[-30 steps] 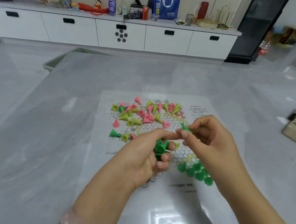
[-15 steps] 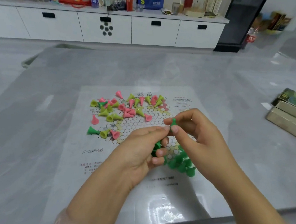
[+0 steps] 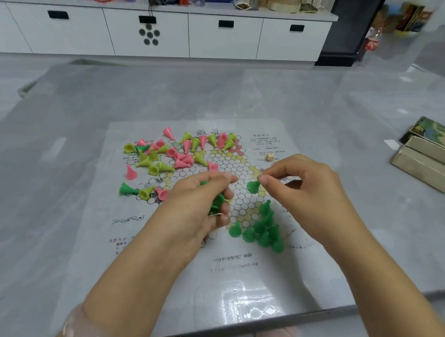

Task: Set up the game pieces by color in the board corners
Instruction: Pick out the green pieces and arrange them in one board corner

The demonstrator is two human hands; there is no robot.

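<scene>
**Green cone pinched over the board, bound for the green corner**

The right hand (image 3: 303, 187) pinches a single green piece (image 3: 253, 186) by its narrow tip between thumb and forefinger, so the cone hangs with its wide base toward the left and slightly down, above the honeycomb cells of the game board (image 3: 235, 278). The left hand (image 3: 198, 206) is curled round a small bunch of green pieces (image 3: 216, 204), held against the palm; how many it holds cannot be told.

The relation that matters: the cluster of standing green pieces (image 3: 260, 230) lies nearer the person and a little to the right of the pinched cone, in the board's near-right corner. The right hand is the nearer one to that corner. To seat the cone there, its long axis likely needs turning upright, base down, as it comes toward the person to an open cell beside the group.

Pink and yellow-green pieces (image 3: 179, 150) lie tumbled across the far-left part of the board, unsorted, with a stray green cone (image 3: 125, 189) among them. A small die (image 3: 270, 156) sits on the board beyond the right hand.
</scene>
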